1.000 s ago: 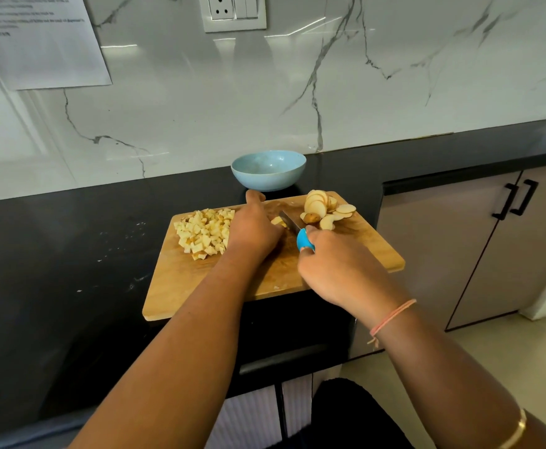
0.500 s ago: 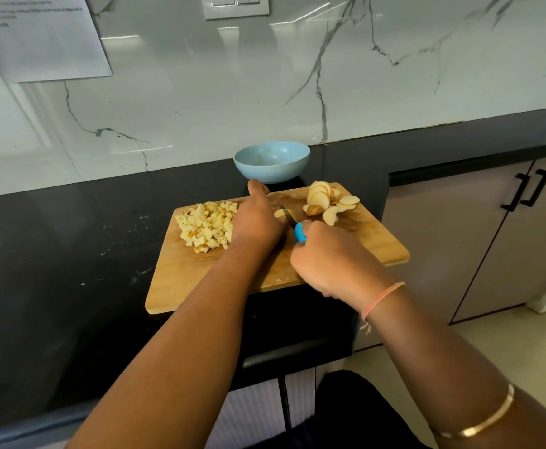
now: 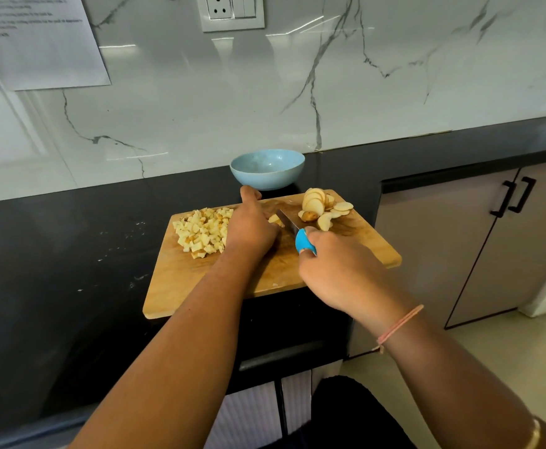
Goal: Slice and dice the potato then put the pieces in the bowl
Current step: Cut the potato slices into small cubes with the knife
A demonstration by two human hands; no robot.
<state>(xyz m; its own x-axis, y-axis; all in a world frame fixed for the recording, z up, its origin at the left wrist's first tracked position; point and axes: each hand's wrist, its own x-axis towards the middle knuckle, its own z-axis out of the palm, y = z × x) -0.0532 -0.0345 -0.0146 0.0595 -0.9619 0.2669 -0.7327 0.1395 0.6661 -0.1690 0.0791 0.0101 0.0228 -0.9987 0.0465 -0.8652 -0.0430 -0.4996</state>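
Note:
A wooden cutting board [image 3: 356,251] lies on the black counter. A heap of diced potato [image 3: 202,231] sits on its left part, and a fan of potato slices [image 3: 322,207] lies at its far right. My left hand [image 3: 252,226] curls over some potato pieces [image 3: 275,219] at the board's middle, thumb pointing away. My right hand [image 3: 336,270] grips the blue handle of a knife [image 3: 304,241], whose blade reaches up-left to those pieces. An empty light-blue bowl [image 3: 267,168] stands just behind the board.
The board's near edge overhangs the black counter [image 3: 71,254]. A marble wall with a socket plate [image 3: 231,12] and a taped paper sheet [image 3: 38,43] rises behind. Grey cabinet doors with black handles [image 3: 513,196] stand to the right.
The knife blade has shifted slightly beside my left hand on the pieces. The view has tilted a little. Both hands stay in place on the board.

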